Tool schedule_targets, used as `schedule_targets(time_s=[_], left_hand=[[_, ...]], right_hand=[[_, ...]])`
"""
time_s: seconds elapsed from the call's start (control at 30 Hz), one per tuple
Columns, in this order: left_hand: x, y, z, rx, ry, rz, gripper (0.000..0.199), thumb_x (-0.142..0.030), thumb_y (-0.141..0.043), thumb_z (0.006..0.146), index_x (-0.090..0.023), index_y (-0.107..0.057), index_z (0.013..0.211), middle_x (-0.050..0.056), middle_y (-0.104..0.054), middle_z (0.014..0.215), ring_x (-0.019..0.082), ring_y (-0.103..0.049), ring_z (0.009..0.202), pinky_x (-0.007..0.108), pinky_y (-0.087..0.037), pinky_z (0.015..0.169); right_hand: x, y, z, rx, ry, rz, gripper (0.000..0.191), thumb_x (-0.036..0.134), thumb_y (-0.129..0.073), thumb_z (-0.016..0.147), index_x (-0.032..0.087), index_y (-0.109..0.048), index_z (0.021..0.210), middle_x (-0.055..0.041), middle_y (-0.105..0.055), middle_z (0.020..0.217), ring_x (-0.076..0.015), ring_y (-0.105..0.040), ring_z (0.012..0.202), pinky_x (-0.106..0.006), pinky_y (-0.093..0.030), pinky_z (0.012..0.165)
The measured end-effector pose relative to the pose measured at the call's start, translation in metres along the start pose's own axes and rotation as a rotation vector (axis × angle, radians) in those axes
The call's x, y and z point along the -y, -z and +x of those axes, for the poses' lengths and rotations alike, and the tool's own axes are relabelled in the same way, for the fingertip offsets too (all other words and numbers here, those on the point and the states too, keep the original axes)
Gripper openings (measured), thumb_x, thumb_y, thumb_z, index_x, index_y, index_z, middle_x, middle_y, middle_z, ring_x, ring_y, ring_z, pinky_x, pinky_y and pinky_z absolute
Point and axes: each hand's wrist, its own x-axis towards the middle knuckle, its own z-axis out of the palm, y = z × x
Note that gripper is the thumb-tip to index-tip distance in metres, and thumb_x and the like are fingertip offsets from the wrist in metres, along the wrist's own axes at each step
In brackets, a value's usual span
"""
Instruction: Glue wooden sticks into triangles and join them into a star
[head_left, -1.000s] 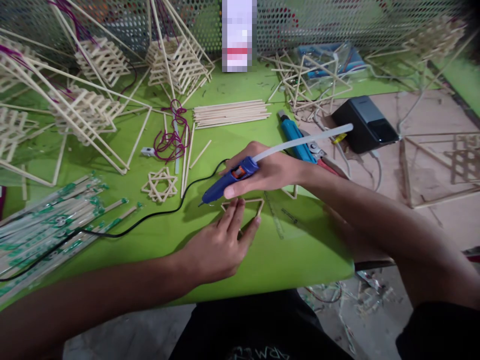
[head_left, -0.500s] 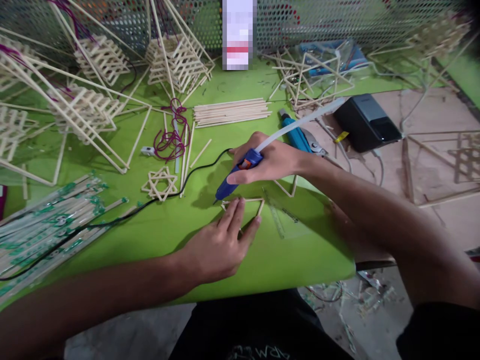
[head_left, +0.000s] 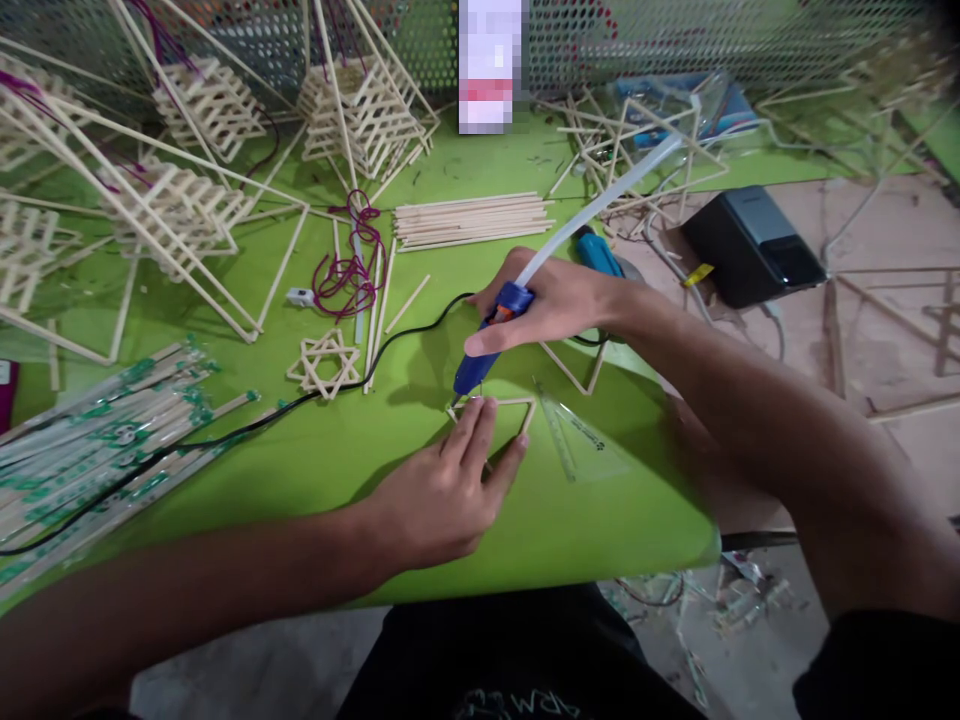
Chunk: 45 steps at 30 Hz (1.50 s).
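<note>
A blue glue gun (head_left: 472,372) is gripped in my right hand (head_left: 551,305), with a long translucent glue stick (head_left: 611,198) rising from its back end. Its nozzle points down at the left corner of a small triangle of wooden sticks (head_left: 516,401) on the green table. Whether the tip touches the wood I cannot tell. My left hand (head_left: 439,490) lies over that triangle, its outstretched fingers pressing it down and hiding part of it. To the right lies a clear set square (head_left: 581,440). A finished six-pointed stick star (head_left: 324,365) rests to the left.
A black cable (head_left: 405,333) crosses the table leftward over wrapped sticks (head_left: 127,425). Loose sticks (head_left: 472,222) and purple string (head_left: 349,270) lie behind my hands. Stick-built hanging frames (head_left: 364,115) stand at back left. A black box-shaped device (head_left: 750,245) sits at right.
The glue gun's nozzle has come slightly right, to the triangle's left corner. My left hand keeps its place on the triangle. The whole view has shifted a little.
</note>
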Motion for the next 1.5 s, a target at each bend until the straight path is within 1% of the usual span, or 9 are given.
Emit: schedule_targets(time_s=[0.1, 0.3, 0.43, 0.6, 0.7, 0.87, 1.07, 1.3, 1.5], left_hand=[[0.0003, 0.0002, 0.0001, 0.006, 0.003, -0.007, 0.064, -0.031, -0.06, 0.089, -0.001, -0.048, 0.144, 0.037, -0.053, 0.135, 0.048, -0.046, 0.134, 0.046, -0.056, 0.095], [0.0003, -0.0003, -0.0005, 0.019, 0.0, -0.011, 0.064, -0.031, -0.059, 0.09, -0.002, -0.047, 0.146, 0.035, -0.053, 0.136, 0.047, -0.046, 0.135, 0.046, -0.056, 0.097], [0.0002, 0.0006, -0.0004, 0.019, -0.003, -0.009, 0.064, -0.031, -0.058, 0.09, 0.0, -0.045, 0.146, 0.036, -0.052, 0.136, 0.047, -0.047, 0.134, 0.047, -0.055, 0.097], [-0.0003, 0.0002, -0.0009, 0.008, 0.002, -0.012, 0.066, -0.03, -0.059, 0.089, 0.0, -0.045, 0.146, 0.036, -0.052, 0.137, 0.048, -0.046, 0.135, 0.047, -0.055, 0.097], [-0.0002, -0.0002, -0.0009, 0.016, 0.003, -0.011, 0.066, -0.031, -0.06, 0.089, -0.001, -0.045, 0.146, 0.036, -0.052, 0.137, 0.047, -0.046, 0.135, 0.047, -0.055, 0.096], [0.0003, 0.0006, -0.0001, 0.013, 0.002, -0.022, 0.067, -0.032, -0.062, 0.088, 0.0, -0.046, 0.145, 0.037, -0.052, 0.136, 0.048, -0.046, 0.134, 0.047, -0.056, 0.096], [0.0004, 0.0, -0.0005, 0.009, 0.007, -0.013, 0.068, -0.034, -0.063, 0.088, -0.001, -0.047, 0.145, 0.036, -0.054, 0.136, 0.047, -0.046, 0.134, 0.046, -0.056, 0.095], [-0.0001, 0.0001, -0.0003, 0.008, 0.0, -0.001, 0.065, -0.033, -0.06, 0.09, 0.0, -0.045, 0.145, 0.037, -0.053, 0.135, 0.047, -0.047, 0.134, 0.046, -0.056, 0.095], [-0.0002, 0.0012, -0.0002, 0.004, 0.004, -0.005, 0.066, -0.031, -0.061, 0.088, 0.0, -0.045, 0.144, 0.036, -0.053, 0.136, 0.046, -0.048, 0.133, 0.045, -0.056, 0.094]], right_hand=[[-0.0003, -0.0022, 0.0014, 0.078, 0.02, -0.002, 0.061, 0.06, -0.073, 0.08, 0.017, -0.043, 0.05, 0.0077, -0.031, 0.045, -0.0037, -0.028, 0.046, -0.023, -0.026, 0.046], [0.0011, -0.0023, 0.0031, 0.072, 0.017, -0.024, 0.059, 0.058, -0.069, 0.083, 0.017, -0.042, 0.051, 0.0085, -0.029, 0.047, -0.0032, -0.027, 0.045, -0.024, -0.021, 0.043], [0.0023, -0.0026, 0.003, 0.073, 0.012, -0.028, 0.061, 0.063, -0.069, 0.081, 0.018, -0.041, 0.051, 0.0083, -0.029, 0.047, -0.0037, -0.026, 0.045, -0.024, -0.021, 0.042], [0.0013, -0.0027, 0.0033, 0.095, 0.01, -0.078, 0.06, 0.062, -0.067, 0.084, 0.018, -0.04, 0.052, 0.0076, -0.028, 0.047, -0.0049, -0.025, 0.047, -0.025, -0.02, 0.043], [0.0007, -0.003, 0.0038, 0.088, 0.027, -0.094, 0.061, 0.063, -0.067, 0.083, 0.018, -0.039, 0.052, 0.0076, -0.027, 0.047, -0.0049, -0.024, 0.048, -0.025, -0.02, 0.044], [0.0024, -0.0029, 0.0039, 0.083, 0.057, -0.11, 0.06, 0.059, -0.068, 0.084, 0.018, -0.039, 0.051, 0.0081, -0.027, 0.046, -0.0039, -0.025, 0.046, -0.023, -0.02, 0.043], [0.0025, -0.0039, 0.0024, 0.054, 0.104, -0.102, 0.06, 0.058, -0.068, 0.084, 0.018, -0.039, 0.05, 0.0084, -0.028, 0.046, -0.0043, -0.025, 0.045, -0.024, -0.021, 0.043], [0.0042, -0.0042, -0.0002, 0.03, 0.15, -0.218, 0.059, 0.058, -0.065, 0.086, 0.019, -0.036, 0.052, 0.0079, -0.026, 0.048, -0.0061, -0.022, 0.049, -0.026, -0.021, 0.047], [0.0044, -0.0021, 0.0002, 0.085, 0.191, -0.271, 0.058, 0.06, -0.063, 0.087, 0.019, -0.038, 0.054, 0.0069, -0.027, 0.05, -0.0076, -0.021, 0.052, -0.027, -0.022, 0.049]])
